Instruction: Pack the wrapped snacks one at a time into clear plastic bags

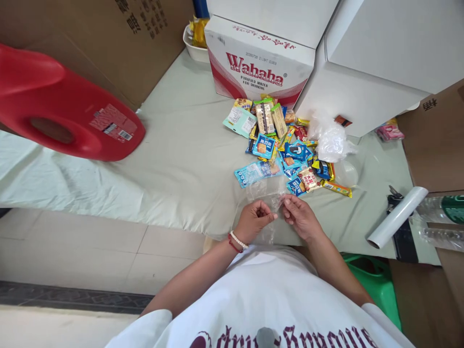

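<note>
Both my hands are close together at the table's front edge, pinching a thin clear plastic bag (266, 188) between them. My left hand (255, 220) has its fingers curled and thumb pressed in on the bag's edge. Opposite it, my right hand (299, 215) grips the bag with thumb and fingertips. The bag hangs down between the hands and lies partly over a light-blue snack packet (252, 173). Just beyond is a pile of small wrapped snacks, among them a blue packet (264, 146), a red-and-cream packet (309, 179) and a yellow stick packet (337, 188).
A crumpled clear plastic bag (329, 137) lies right of the pile, before white boxes (362, 92). Behind stands a Wahaha water carton (259, 67). A big red jug (68, 106) is at left. At right are a white roll (398, 217) and plastic bottles (442, 210).
</note>
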{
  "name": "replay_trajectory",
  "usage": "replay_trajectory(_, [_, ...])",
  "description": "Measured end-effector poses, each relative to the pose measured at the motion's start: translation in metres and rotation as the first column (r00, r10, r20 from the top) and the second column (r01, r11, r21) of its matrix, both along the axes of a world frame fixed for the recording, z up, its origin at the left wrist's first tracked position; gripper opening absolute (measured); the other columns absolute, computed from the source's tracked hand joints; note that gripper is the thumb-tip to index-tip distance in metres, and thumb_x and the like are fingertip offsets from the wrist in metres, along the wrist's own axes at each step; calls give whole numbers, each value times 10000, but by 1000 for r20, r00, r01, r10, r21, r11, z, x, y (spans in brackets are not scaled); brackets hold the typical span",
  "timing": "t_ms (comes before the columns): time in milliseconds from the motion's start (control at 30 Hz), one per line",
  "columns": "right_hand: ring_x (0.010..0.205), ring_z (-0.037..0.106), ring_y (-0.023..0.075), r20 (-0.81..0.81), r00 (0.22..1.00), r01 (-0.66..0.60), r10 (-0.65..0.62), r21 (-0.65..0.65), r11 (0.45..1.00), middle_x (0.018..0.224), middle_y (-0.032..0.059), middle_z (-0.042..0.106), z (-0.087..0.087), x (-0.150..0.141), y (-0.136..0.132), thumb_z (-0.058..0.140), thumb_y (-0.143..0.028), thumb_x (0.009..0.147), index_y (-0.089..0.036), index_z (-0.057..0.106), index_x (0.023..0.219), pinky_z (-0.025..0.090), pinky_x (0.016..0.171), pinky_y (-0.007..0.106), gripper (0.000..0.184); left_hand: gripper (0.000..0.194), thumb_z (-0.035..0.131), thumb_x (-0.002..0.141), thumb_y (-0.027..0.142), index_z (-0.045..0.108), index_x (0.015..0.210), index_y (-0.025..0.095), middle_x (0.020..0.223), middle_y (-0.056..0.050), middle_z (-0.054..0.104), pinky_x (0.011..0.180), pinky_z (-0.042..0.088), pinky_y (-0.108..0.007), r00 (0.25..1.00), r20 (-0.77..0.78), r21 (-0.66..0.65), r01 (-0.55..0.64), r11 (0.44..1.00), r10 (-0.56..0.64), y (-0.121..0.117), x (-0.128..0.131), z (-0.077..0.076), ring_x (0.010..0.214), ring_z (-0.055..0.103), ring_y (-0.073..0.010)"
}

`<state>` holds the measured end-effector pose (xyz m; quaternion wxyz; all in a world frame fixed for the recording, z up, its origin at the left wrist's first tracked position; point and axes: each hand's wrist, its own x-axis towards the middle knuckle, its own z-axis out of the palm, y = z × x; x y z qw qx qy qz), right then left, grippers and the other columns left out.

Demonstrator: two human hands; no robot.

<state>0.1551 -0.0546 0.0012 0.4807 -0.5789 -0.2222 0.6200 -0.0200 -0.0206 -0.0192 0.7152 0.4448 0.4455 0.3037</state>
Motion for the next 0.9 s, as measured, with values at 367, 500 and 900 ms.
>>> replay_trajectory(367, [564, 415, 87, 219, 975, -89, 48, 181, 979, 656, -45, 529, -8, 0, -2, 807, -458, 798, -204, 657, 779, 332, 539, 229, 295, 420, 697, 822, 562, 524, 718, 194, 645, 53, 457, 591, 320, -244, 998, -63, 193, -3, 981, 15, 2, -11, 12, 616, 387, -100])
replay_trajectory(500, [629, 456, 121, 500, 855, -293, 137, 248, 923, 687, -28, 540, -2, -3, -9, 717, -401, 892, -208, 650, 785, 367, 600, 256, 230, 363, 710, 816, 530, 558, 831, 200, 727, 37, 523, 631, 379, -251, 986, -69, 225, -131, 965, 150, 20, -5, 19, 653, 446, -111])
replay_trajectory(900, [727, 542, 144, 849, 524, -642, 64, 345, 685, 793, 2, 581, 12, -12, -15, 581, -114, 927, -224, 586, 836, 411, 656, 261, 143, 290, 749, 744, 415, 706, 899, 173, 729, 17, 549, 643, 401, -271, 980, -174, 263, -47, 964, 96, 28, 10, 18, 675, 491, -127])
